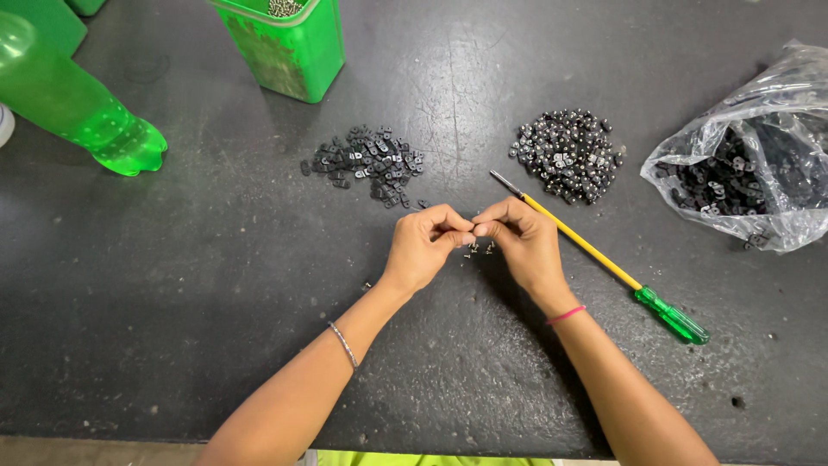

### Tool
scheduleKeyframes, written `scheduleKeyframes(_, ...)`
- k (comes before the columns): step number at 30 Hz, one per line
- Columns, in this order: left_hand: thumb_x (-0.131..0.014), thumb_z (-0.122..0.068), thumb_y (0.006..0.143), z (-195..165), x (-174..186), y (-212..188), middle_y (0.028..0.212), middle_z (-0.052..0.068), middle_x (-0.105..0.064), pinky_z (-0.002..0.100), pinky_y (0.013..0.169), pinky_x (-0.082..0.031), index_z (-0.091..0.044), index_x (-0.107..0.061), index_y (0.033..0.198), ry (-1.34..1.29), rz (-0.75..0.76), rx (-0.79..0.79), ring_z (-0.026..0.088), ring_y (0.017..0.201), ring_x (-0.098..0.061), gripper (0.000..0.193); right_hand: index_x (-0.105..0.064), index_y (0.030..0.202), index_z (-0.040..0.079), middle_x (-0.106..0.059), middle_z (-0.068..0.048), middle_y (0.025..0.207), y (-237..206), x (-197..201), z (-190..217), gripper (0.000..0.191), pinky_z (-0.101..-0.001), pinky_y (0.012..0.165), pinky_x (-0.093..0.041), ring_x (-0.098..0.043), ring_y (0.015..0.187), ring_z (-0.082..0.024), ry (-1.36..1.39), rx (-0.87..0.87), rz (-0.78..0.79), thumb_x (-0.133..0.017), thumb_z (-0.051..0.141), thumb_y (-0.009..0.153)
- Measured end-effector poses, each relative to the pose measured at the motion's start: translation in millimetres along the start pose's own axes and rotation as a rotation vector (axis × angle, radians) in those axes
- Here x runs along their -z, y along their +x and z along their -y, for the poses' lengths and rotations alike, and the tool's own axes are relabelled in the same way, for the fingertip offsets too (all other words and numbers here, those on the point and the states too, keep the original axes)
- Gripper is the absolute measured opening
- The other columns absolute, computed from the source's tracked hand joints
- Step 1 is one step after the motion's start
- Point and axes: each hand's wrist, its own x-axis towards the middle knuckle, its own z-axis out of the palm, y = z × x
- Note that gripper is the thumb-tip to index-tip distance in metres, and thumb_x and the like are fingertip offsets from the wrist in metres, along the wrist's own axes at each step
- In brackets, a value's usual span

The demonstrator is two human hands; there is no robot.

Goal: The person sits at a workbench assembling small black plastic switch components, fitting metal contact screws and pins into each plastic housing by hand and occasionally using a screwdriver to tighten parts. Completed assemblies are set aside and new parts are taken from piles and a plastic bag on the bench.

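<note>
— Two hands meet just this side of the screwdriver (604, 259)'s tip, don't they?

— Yes. The left hand (423, 246) and right hand (522, 242) press fingertips together, fingers pinched on a tiny part too small to make out. A few small screws (479, 248) lie on the bench (172, 302) right beneath.

— And the piles?

— Beyond the screwdriver: flat black pieces (371, 164) to its left, a studded heap (567, 155) near its tip, and a plastic bag (759, 164) to its right, all within easy reach.

yellow-green screwdriver (604, 263), green tub (289, 47), black tabletop (172, 302)
</note>
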Motion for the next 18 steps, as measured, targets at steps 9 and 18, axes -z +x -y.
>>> scheduleKeyframes(9,-0.076,0.001,0.088,-9.2,-1.1,-3.1,0.080,0.000,-0.074,0.021,0.066,-0.053,-0.001,-0.071,0.090,0.012,-0.013,-0.020,0.002,0.075,-0.065,0.005,-0.071,0.093,0.001,-0.073,0.000,0.087,-1.9,-3.5,11.7,0.002,-0.0217,0.074,-0.052,-0.064,0.081,-0.005,-0.021,-0.013,-0.005,-0.072,0.000,0.092)
scheduleKeyframes(18,-0.076,-0.002,0.090,-17.8,-5.1,-1.4,0.080,0.003,-0.074,0.024,0.065,-0.053,-0.001,-0.071,0.092,0.090,-0.048,-0.020,0.004,0.074,-0.064,0.005,-0.073,0.096,0.002,-0.074,0.000,0.090,5.5,5.1,11.2,0.006,-0.0218,0.076,-0.054,-0.067,0.084,-0.006,0.017,-0.064,0.014,-0.074,0.003,0.091)
